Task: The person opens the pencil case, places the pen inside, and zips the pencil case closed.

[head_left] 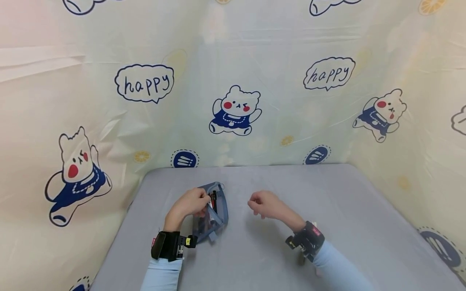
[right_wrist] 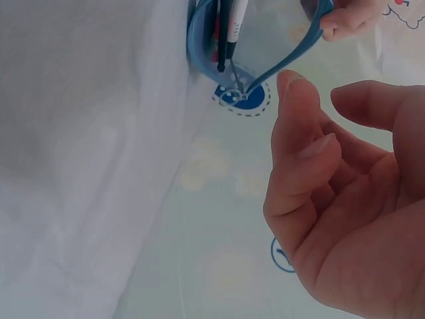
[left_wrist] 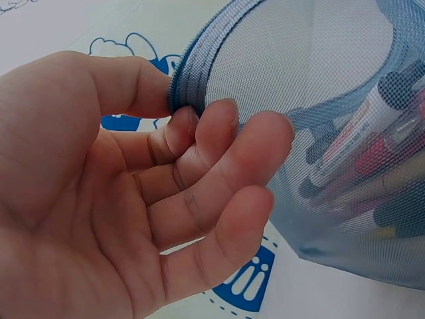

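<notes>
Blue pouch (head_left: 215, 218) is gaping, left hand (head_left: 190, 204) pinching its rim (left_wrist: 202, 53), seemingly keeping access, empty right hand (head_left: 270, 205) hovering loosely curled, probably needing to reach in.

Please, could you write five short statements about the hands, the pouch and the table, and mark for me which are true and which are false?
1. The left hand pinches the edge of the mesh pouch. True.
2. The right hand also grips the mesh pouch. False: it holds nothing and is apart from the pouch.
3. The mesh pouch is fully closed. False: its opening gapes.
4. A white pen is inside the mesh pouch. True.
5. The table has a bright red cover. False: its surface is grey.
</notes>
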`<state>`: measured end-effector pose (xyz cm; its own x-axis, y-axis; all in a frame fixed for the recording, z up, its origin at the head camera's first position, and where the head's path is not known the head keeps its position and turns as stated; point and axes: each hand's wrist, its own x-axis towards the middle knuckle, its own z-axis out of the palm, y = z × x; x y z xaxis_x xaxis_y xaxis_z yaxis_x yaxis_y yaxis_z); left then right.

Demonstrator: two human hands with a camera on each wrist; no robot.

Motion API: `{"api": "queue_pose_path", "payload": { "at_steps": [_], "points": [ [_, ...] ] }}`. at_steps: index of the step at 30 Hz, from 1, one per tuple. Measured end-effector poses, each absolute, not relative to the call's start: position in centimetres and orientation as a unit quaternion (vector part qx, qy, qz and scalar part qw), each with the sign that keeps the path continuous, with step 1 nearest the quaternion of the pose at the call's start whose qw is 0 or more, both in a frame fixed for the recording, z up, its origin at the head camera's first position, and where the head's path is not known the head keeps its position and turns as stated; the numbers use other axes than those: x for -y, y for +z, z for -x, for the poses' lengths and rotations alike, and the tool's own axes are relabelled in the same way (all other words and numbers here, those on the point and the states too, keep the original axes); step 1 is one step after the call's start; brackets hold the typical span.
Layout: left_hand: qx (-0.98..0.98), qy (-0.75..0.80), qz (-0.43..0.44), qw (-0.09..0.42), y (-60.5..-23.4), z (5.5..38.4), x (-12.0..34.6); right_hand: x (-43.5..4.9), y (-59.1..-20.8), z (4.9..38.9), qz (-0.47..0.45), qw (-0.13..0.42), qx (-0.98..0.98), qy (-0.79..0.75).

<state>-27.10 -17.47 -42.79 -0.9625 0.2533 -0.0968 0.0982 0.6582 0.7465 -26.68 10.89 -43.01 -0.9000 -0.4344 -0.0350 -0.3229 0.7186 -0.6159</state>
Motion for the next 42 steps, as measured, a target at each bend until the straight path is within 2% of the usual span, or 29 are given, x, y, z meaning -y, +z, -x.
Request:
{"api": "queue_pose_path", "payload": {
  "at_steps": [10,22,34,42],
  "points": [
    [-0.908,0.396,-0.096,0.099,-42.8,27.1,17.7,-14.9,-42.8,25.3,0.185,0.081,-0.939,-0.28],
    [-0.909,0.394,-0.099,0.092,-42.9,27.2,17.6,-19.8,-44.0,23.6,0.133,0.032,-0.973,-0.184],
    [-0.911,0.391,-0.097,0.093,-42.8,27.2,17.6,-22.4,-44.5,22.1,0.077,0.053,-0.984,-0.149],
    [-0.909,0.394,-0.097,0.097,-42.8,27.3,17.7,-23.4,-45.5,21.5,0.024,0.087,-0.985,-0.148]
  ]
}}
